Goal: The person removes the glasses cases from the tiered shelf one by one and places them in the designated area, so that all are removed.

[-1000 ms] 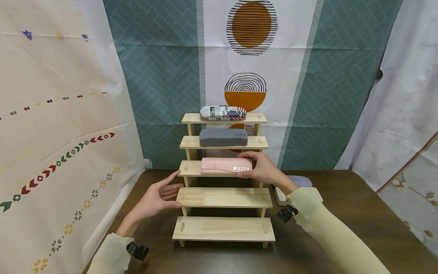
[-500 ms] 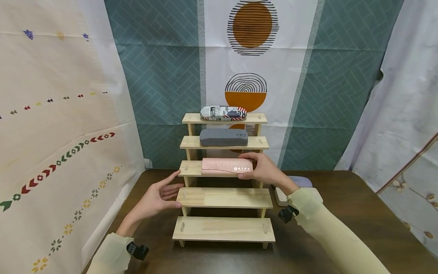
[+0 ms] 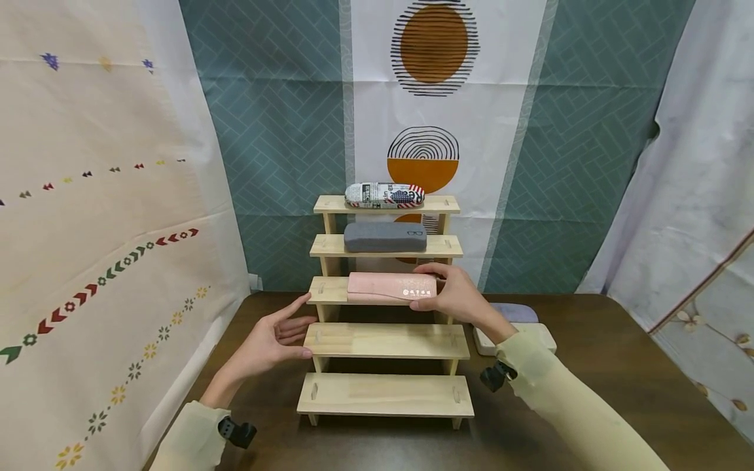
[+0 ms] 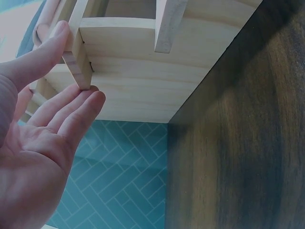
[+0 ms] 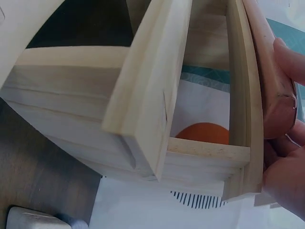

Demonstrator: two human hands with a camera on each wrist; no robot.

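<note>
A pink glasses case [image 3: 383,286] with white lettering lies on the middle tier of a five-tier wooden stepped rack [image 3: 385,396]. My right hand [image 3: 458,296] pinches the case's right end, thumb at the front and fingers behind. The right wrist view shows that end of the pink case [image 5: 274,90] between thumb and fingers, beside the board. At the rack's left side, my left hand [image 3: 268,340] holds the end of the second-lowest board. In the left wrist view, the thumb and fingers [image 4: 78,114] touch opposite edges of that board end [image 4: 78,67].
A grey glasses case [image 3: 383,239] sits one tier higher. On the top tier is a newspaper-print case [image 3: 383,195]. Right of the rack, a white case [image 3: 538,332] and a purple case [image 3: 515,312] lie on the dark wooden table [image 3: 589,366]. Patterned cloths hang around the table.
My right hand and the pink case have shifted very slightly to the right. The left hand has stayed at the rack's left side.
</note>
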